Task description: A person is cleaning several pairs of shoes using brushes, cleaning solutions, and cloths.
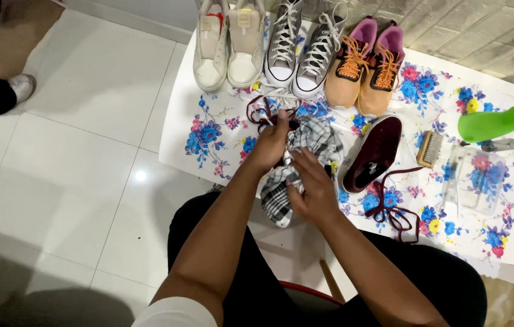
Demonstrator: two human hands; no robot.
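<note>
Both hands, left hand [271, 142] and right hand [311, 188], have fingers pinching a checked cloth [305, 163] over the table [178, 121], beside a maroon shoe [375, 152].

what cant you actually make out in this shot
Head view only:
- Whatever the left hand and right hand work on: the checked cloth and both hands cover it.
- Green spray bottle: its nozzle end is cut off by the right edge.
- White shoes and grey sneakers: heels cut off by the top edge.
- Clear container: too see-through to tell its contents.
- Person at top left: only a shoe and leg show.
</note>
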